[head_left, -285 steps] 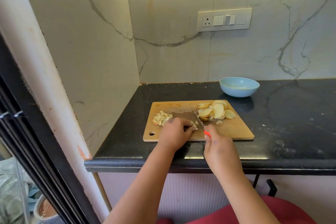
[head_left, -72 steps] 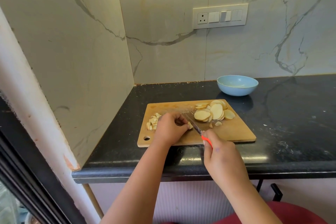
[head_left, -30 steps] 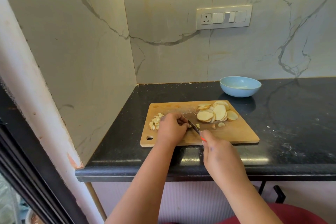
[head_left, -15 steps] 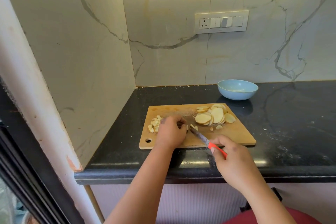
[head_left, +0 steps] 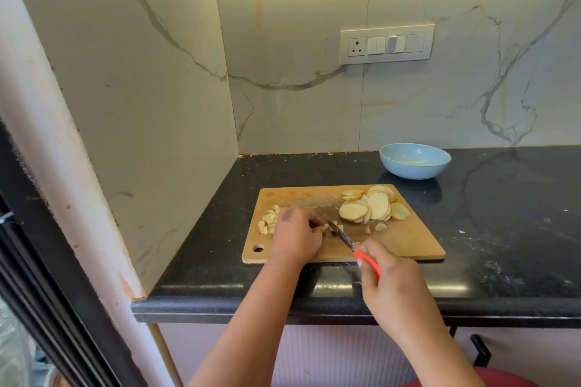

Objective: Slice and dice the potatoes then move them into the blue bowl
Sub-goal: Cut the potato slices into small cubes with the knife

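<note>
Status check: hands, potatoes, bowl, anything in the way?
Right hand grips knife; left hand pins potato. Slices and dice on board. Blue bowl empty. Path clear.

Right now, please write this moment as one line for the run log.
step: dicing | left hand: steadies potato pieces | right hand: holds orange-handled knife | round potato slices: on wooden cutting board | light blue bowl: empty

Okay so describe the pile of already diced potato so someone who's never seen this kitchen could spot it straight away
Find the wooden cutting board on the black counter, in front of the blue bowl. At the board's left end, just beyond the left hand, lies the diced potato pile. Unlike the round potato slices stacked at the right end, these pieces are small and chunky.
</note>
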`<control>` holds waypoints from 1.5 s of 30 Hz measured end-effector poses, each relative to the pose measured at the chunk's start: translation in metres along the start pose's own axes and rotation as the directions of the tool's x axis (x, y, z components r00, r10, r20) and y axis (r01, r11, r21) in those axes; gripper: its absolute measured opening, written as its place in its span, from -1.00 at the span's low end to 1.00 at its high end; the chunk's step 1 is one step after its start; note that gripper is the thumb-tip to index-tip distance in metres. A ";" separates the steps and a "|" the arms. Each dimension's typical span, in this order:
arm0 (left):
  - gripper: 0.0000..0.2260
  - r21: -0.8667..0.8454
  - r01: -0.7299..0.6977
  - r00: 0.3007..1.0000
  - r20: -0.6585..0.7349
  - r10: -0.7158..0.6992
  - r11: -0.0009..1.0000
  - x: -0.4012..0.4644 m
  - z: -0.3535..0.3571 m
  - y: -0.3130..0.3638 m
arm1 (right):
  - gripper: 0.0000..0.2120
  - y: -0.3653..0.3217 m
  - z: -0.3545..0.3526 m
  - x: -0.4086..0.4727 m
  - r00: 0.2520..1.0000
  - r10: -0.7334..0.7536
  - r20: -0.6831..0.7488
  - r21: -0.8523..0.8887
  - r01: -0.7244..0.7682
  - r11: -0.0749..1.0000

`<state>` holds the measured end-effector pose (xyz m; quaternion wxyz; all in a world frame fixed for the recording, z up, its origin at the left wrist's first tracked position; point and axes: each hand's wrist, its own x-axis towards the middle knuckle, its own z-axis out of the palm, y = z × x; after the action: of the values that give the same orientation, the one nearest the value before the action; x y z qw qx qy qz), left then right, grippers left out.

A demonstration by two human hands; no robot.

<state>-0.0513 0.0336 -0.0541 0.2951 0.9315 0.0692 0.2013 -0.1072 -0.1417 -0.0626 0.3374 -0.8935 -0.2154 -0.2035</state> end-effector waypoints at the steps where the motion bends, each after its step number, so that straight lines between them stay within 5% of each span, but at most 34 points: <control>1: -0.90 0.003 0.004 1.000 -0.006 -0.004 1.000 0.000 0.000 0.000 | -0.85 -0.001 0.000 0.000 1.000 -0.002 0.010 -0.013 0.002 1.000; 13: -0.91 0.148 -0.026 0.996 -0.075 0.038 0.989 -0.002 -0.002 0.000 | -0.81 -0.030 0.006 0.014 0.973 0.162 0.164 -0.199 -0.128 0.972; 18: -0.92 0.170 -0.003 0.998 -0.061 0.014 0.985 -0.003 -0.004 -0.001 | -0.81 -0.037 -0.031 0.045 0.880 0.342 0.330 -0.267 -0.261 0.928; 23: -0.88 0.147 0.031 0.997 -0.077 -0.020 0.989 -0.002 -0.009 -0.006 | -0.93 -0.012 -0.065 0.046 0.861 0.272 0.431 -0.122 -0.243 0.962; 28: -0.75 0.087 0.015 0.996 -0.084 -0.007 0.996 0.001 -0.003 -0.006 | -0.89 0.017 -0.057 0.027 0.947 0.251 0.200 0.188 -0.288 0.939; 37: -0.76 0.264 -0.207 0.978 0.021 0.209 0.942 0.000 0.003 -0.001 | -0.86 0.028 -0.016 0.022 0.975 0.222 -0.009 0.256 -0.212 0.943; 45: -0.84 0.322 -0.016 0.993 -0.106 0.053 0.947 0.000 0.000 0.001 | -0.85 0.034 -0.007 0.017 0.982 0.171 -0.074 0.268 -0.146 0.952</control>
<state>-0.0511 0.0329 -0.0533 0.1319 0.9552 0.1013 0.2449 -0.0771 -0.1653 -0.0664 0.4777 -0.8446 -0.1514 -0.1883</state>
